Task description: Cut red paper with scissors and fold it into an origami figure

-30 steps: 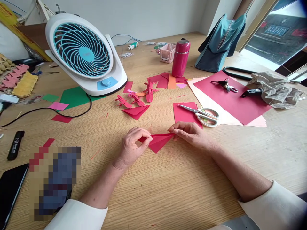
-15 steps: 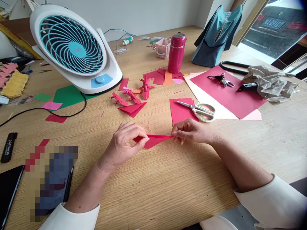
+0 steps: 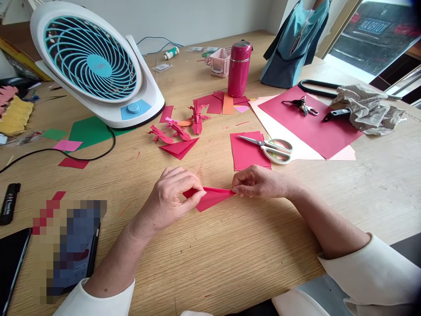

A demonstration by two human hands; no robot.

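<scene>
A folded red paper (image 3: 212, 199) is stretched between my two hands just above the wooden table, its pointed part hanging toward me. My left hand (image 3: 176, 193) pinches it near the left end between thumb and fingers. The right corner is pinched by my right hand (image 3: 256, 182). Beyond my hands lie a folded red paper piece (image 3: 180, 148) and several small red folded figures (image 3: 197, 117). White-handled scissors (image 3: 276, 148) rest partly on a stack of red sheets (image 3: 245, 153), behind my right hand.
A white and blue fan (image 3: 98, 66) stands at the back left, its black cord on the table. A pink flask (image 3: 239, 70) and a blue bag (image 3: 289, 52) stand farther back. Keys (image 3: 304, 106) lie on a large red sheet at right. Phones (image 3: 11, 263) lie at front left.
The view has shifted slightly. My right hand has moved a little left, its fingers closer round the corner, and more of the paper's lower face now shows.
</scene>
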